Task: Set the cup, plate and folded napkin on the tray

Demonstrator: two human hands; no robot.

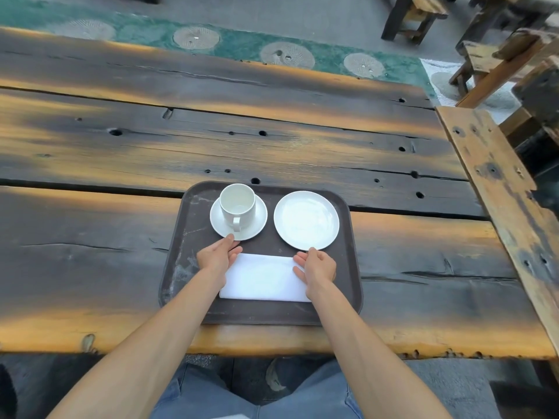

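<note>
Surroundings: rough wooden benches point(496, 52) at upper right, beyond the scorched plank table point(121, 140).
Materials: dark rounded tray point(181, 267); glossy white cup point(237, 205) on saucer point(257, 219), round plate point(306, 219), white folded napkin point(263, 278).
Hands: left hand point(218, 255) and right hand point(317, 266), fingers relaxed, rest on the napkin's ends at lower centre.

text: none readable | labels: none | numbers: none (crockery plain white)

Soft daylight, sharp centre, edges bowed

Scorched plank table point(211, 140), wooden stools point(417, 16)
</note>
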